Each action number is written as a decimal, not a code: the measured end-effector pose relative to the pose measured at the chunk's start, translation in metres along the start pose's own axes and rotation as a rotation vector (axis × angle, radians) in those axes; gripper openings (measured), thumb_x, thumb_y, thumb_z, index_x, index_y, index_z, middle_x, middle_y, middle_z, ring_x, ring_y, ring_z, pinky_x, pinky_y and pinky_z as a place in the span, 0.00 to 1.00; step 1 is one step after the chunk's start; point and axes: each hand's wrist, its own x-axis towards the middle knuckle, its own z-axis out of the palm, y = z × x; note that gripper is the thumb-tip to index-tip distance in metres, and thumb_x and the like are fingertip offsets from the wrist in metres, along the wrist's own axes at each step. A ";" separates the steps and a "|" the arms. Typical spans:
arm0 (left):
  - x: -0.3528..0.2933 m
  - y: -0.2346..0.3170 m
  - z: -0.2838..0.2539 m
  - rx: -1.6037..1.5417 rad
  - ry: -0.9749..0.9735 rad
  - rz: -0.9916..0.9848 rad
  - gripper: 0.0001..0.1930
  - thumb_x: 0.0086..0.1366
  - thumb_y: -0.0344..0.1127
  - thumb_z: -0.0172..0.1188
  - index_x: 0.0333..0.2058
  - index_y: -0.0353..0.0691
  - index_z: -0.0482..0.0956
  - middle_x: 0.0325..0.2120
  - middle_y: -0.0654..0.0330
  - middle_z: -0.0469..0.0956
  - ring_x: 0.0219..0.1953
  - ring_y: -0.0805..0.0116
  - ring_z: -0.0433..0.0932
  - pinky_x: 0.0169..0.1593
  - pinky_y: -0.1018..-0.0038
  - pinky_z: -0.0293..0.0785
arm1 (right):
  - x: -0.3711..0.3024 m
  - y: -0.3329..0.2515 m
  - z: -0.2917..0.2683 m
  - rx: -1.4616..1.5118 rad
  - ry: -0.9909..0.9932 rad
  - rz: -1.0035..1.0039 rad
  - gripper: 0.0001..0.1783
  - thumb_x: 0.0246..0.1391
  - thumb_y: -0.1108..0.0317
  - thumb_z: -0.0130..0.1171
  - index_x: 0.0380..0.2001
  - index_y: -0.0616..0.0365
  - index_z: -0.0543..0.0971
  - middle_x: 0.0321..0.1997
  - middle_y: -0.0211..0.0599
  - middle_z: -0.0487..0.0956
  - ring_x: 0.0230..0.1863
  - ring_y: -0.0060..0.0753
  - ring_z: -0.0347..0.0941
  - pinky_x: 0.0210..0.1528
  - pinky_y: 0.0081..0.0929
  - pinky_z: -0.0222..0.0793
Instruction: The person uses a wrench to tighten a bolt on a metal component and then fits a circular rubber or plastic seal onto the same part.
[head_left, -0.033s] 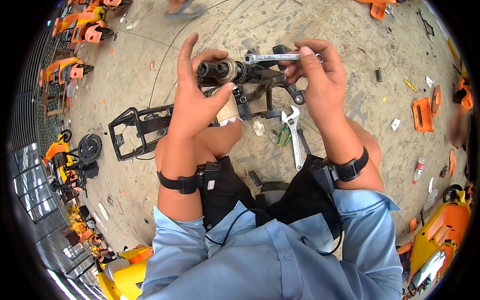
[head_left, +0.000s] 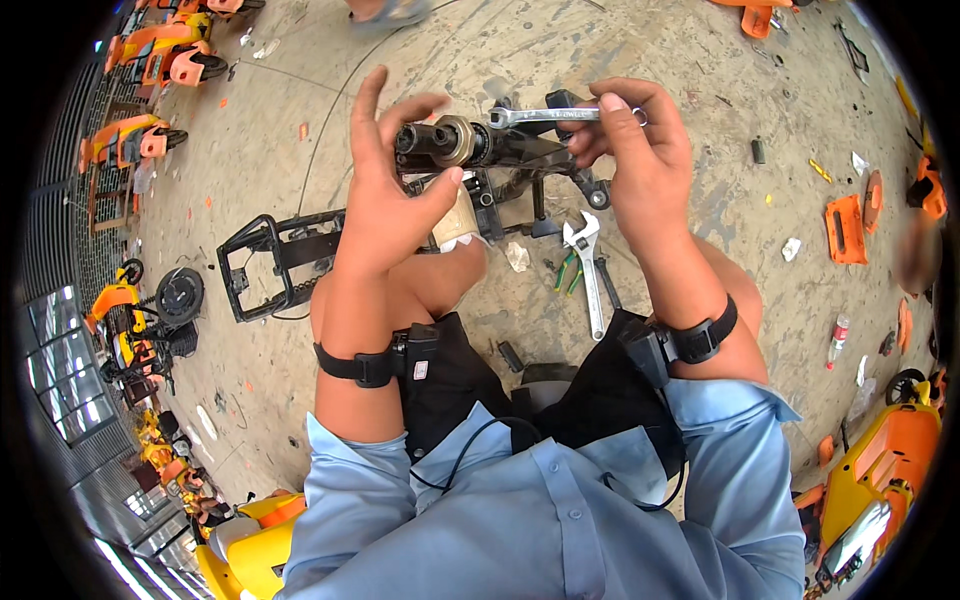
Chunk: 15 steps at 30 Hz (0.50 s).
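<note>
My left hand (head_left: 398,200) is open beside the end of a black tube, its fingers spread and its thumb tip close below a brass-coloured hex nut (head_left: 459,141). That nut sits around the dark metal tube (head_left: 425,140), which belongs to a black vehicle frame (head_left: 525,152). Between the thumb and fingers of my right hand (head_left: 645,165) is a silver combination wrench (head_left: 545,116). Its open end points left, above the threaded collar and just right of the nut, and I cannot tell whether it touches anything.
An adjustable wrench (head_left: 590,275) and green-handled pliers (head_left: 569,272) lie on the concrete floor between my legs. A black rack (head_left: 270,262) extends left of my knee. Orange plastic parts (head_left: 846,230) and a bottle (head_left: 838,340) are at right. Yellow-orange scooters (head_left: 130,140) line the left.
My left fingers have shifted slightly left, away from the nut. At the top edge, another person's sandalled foot has moved to the right. My right hand and the wrench look unchanged.
</note>
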 end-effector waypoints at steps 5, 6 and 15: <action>-0.002 0.012 0.012 0.200 0.069 -0.129 0.57 0.55 0.27 0.74 0.76 0.42 0.44 0.58 0.51 0.72 0.54 0.63 0.76 0.57 0.68 0.76 | 0.000 -0.001 0.002 0.016 -0.005 0.016 0.12 0.73 0.65 0.54 0.50 0.62 0.76 0.37 0.41 0.86 0.33 0.21 0.79 0.35 0.21 0.75; -0.002 0.012 0.009 0.172 0.040 -0.106 0.56 0.55 0.28 0.74 0.75 0.41 0.44 0.59 0.50 0.71 0.56 0.62 0.74 0.60 0.66 0.74 | 0.000 -0.001 0.001 0.012 -0.011 0.013 0.12 0.73 0.65 0.54 0.50 0.62 0.76 0.37 0.42 0.86 0.33 0.21 0.79 0.35 0.21 0.75; -0.001 0.005 0.007 0.157 0.036 0.003 0.53 0.58 0.28 0.71 0.75 0.40 0.46 0.59 0.49 0.72 0.59 0.59 0.72 0.60 0.64 0.75 | -0.003 -0.001 0.005 0.033 -0.085 0.015 0.11 0.72 0.67 0.56 0.49 0.64 0.76 0.36 0.41 0.85 0.33 0.23 0.81 0.34 0.22 0.77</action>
